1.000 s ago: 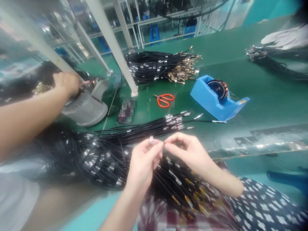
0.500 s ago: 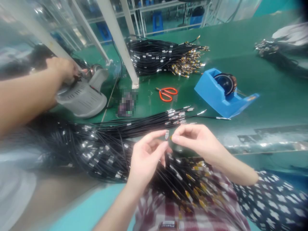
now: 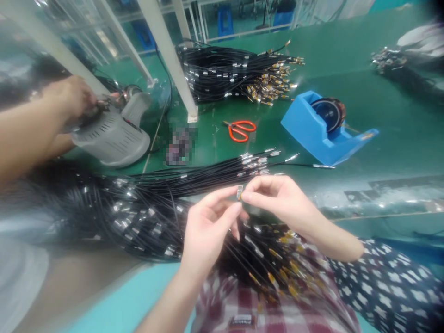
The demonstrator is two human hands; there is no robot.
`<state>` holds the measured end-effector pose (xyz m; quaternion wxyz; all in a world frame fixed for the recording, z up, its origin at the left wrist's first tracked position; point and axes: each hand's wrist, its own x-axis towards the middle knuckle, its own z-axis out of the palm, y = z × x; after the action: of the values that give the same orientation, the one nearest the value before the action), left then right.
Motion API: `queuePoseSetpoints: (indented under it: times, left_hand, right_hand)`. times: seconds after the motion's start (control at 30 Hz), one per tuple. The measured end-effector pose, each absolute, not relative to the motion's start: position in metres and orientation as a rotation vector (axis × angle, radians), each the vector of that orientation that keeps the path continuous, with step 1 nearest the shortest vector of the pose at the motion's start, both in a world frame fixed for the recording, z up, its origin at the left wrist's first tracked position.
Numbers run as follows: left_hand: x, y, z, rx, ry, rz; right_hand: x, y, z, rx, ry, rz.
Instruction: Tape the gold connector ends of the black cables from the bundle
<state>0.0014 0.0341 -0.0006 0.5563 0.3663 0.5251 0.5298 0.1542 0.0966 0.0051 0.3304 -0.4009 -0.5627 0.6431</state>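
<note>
My left hand pinches a small silvery cable connector upright between thumb and forefinger. At the connector's right side is my right hand, its thumb and forefinger closed on a tiny piece of amber tape. The tape appears to touch the connector's lower part, though fingertips partly cover it. Below both hands, a thick bundle of black cables lies over the lap, many ends wrapped in amber tape. Cables with bare silvery ends rest on the table edge just beyond my hands.
A blue tape dispenser stands at right on the green table. Red-handled scissors lie left of it. Behind is another cable pile. At left, a co-worker's hand is at a grey device near white posts.
My right hand has moved slightly left, bringing the amber tape from just beside the connector up against it. My left hand keeps its pinch. The co-worker's hand has shifted left and up.
</note>
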Motion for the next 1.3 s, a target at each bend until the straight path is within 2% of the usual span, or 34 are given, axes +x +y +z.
queuePoseSetpoints:
  times: [0.23, 0.47, 0.8, 1.3]
  left_hand:
    - [0.001, 0.033, -0.001, 0.884, 1.231, 1.251]
    - [0.008, 0.036, -0.001, 0.804, 1.213, 1.33]
    - [0.005, 0.04, 0.004, 0.716, 1.186, 1.292]
    - [-0.001, 0.04, 0.007, 0.625, 1.186, 1.214]
  right_hand:
    - [0.152, 0.095, 0.007, -1.063, -1.485, 1.664]
    - [0.146, 0.089, 0.013, -1.115, -1.555, 1.497]
    - [0.154, 0.095, 0.007, -1.008, -1.524, 1.64]
    - [0.144, 0.095, 0.01, -1.063, -1.527, 1.535]
